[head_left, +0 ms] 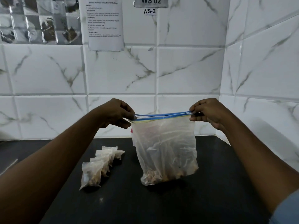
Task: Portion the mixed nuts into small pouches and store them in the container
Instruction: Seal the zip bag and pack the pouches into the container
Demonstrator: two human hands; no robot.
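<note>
A large clear zip bag [165,149] with a blue zip strip hangs upright over the black counter [161,204], nuts settled at its bottom. My left hand [116,113] pinches the left end of the zip strip. My right hand [208,112] pinches the right end, so the strip is stretched taut between them. Several small filled pouches [100,165] lie in an overlapping row on the counter, left of the bag. A pink and white thing [132,131] shows just behind the bag's left edge, mostly hidden.
White marble-patterned tile walls [186,70] close off the back and right of the counter. A printed task sheet [105,23] and a "WS 02" label [150,1] hang on the back wall. A pale edge [9,164] crosses the counter at far left.
</note>
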